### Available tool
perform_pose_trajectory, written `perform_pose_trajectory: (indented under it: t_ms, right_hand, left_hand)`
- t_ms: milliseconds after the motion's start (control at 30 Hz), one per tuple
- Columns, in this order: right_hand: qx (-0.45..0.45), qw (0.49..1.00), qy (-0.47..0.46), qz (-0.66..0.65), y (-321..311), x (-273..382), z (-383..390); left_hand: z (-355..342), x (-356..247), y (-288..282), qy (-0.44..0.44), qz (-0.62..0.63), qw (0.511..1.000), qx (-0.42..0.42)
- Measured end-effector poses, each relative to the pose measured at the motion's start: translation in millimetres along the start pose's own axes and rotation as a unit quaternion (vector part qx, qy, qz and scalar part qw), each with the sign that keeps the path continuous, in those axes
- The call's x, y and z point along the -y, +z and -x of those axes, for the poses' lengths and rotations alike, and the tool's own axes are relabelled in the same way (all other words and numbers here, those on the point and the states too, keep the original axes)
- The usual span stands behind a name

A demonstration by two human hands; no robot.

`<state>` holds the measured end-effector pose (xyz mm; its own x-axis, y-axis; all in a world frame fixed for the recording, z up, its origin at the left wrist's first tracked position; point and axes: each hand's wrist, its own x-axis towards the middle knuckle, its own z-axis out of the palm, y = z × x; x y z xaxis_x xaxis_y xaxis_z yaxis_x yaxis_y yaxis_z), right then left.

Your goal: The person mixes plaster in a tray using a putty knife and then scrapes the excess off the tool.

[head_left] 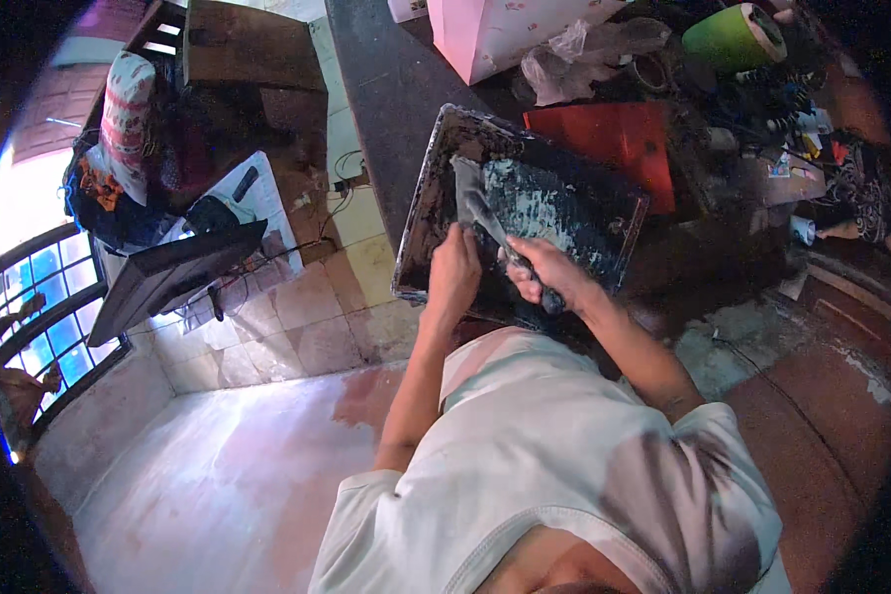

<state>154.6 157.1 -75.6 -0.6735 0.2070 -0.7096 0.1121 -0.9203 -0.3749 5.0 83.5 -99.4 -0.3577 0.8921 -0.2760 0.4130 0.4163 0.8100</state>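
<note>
My right hand is wrapped round the dark handle of a smeared trowel, whose flat blade points up and left over a shallow tray. My left hand is beside the blade, its fingers drawn together at the blade's lower edge; anything between them is too small to make out. The dark rectangular tray lies in front of me, with a pale crusted rim. Brown, pasty material coats its far left corner. Flaky whitish-green smears cover part of its dark bottom.
Behind the tray are a red flat panel, a pink-and-white box and crumpled clear plastic. A green cylindrical container lies on its side amid clutter at far right. At left stand a dark monitor and a wooden chair.
</note>
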Motion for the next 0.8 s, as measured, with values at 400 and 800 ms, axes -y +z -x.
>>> perform_pose_trajectory:
  t_ms: [400, 800]
  right_hand:
    - [-0.189, 0.732, -0.273, 0.595, 1.6, -4.0, 33.8]
    - [-0.233, 0.723, -0.382, 0.527, -21.5, 12.8, -19.5]
  left_hand:
    - [-4.6, -2.2, -1.2, -0.008, 0.024, 0.999, 0.022]
    - [11.1, -7.8, 4.2, 0.023, -0.024, 0.998, 0.048]
